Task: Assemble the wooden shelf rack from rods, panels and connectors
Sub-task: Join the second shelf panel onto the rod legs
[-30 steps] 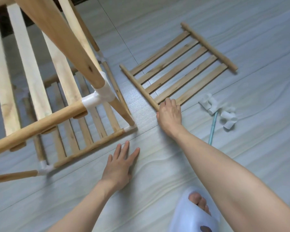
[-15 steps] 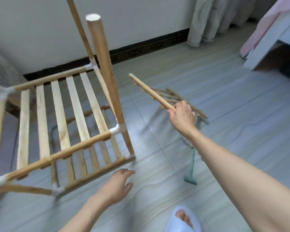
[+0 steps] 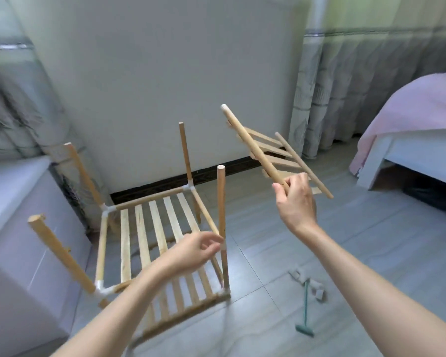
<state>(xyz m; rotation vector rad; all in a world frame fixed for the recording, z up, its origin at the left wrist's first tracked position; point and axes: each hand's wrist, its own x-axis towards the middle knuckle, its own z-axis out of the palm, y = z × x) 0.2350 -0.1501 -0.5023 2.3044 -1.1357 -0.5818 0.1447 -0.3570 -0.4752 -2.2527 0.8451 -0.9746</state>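
1. My right hand [image 3: 295,199] has its fingers and thumb curled round one side rod of the loose slatted panel of pale wood [image 3: 268,155] and holds it in the air, tilted, to the right of the half-built rack and apart from it.

2. My left hand [image 3: 191,253] hangs over the front of the half-built pale wooden rack [image 3: 162,233], close to the front right post; its fingers are loosely bent and a little apart, and I see nothing in them. Whether a fingertip brushes the post I cannot tell.

3. I judge the panel light, since one hand carries it by one rod. It looks stiff: the slats stay in line. Held at one end of one rod it will want to swing, so I would bring the left hand to the opposite rod before lowering it.

4. The rod ends are what must enter the connectors, so I would grip mid-rod and keep the tips free. Bare round wood should give decent grip; the thin slats look like the weak part, so I would not lever on them.

5. Counts: one rack standing on the grey tiled floor [image 3: 345,253], with four upright posts and two slatted shelves already fitted, the upper one with five slats; one loose panel.

6. Small pale connectors [image 3: 317,287] lie on the floor beside a green-handled tool [image 3: 305,313]; too blurred to count, at least two.
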